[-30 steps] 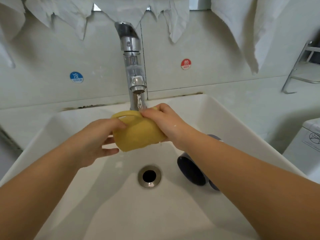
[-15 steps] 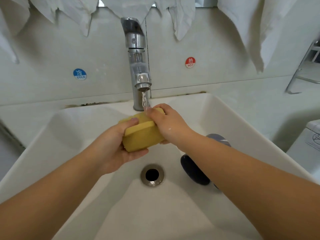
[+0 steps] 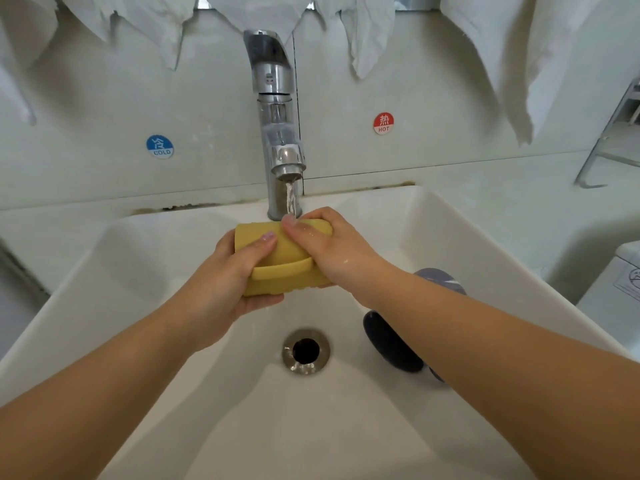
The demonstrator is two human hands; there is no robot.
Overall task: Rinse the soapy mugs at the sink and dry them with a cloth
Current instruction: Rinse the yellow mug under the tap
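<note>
Lying on its side under the running tap (image 3: 277, 109), the yellow mug (image 3: 280, 261) is held over the sink (image 3: 433, 237), handle toward the camera. It is gripped from the left by the left hand (image 3: 235, 275), thumb curled on top, and clasped from the right by the right hand (image 3: 332, 247), fingers wrapped over it. A dark mug (image 3: 391, 344), partly hidden by the right forearm, seems tipped on its side near the drain (image 3: 305, 350).

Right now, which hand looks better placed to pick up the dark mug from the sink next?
Probably the right hand. The dark mug lies just under the right forearm; the left hand, gripping the yellow mug, is farther away.
</note>
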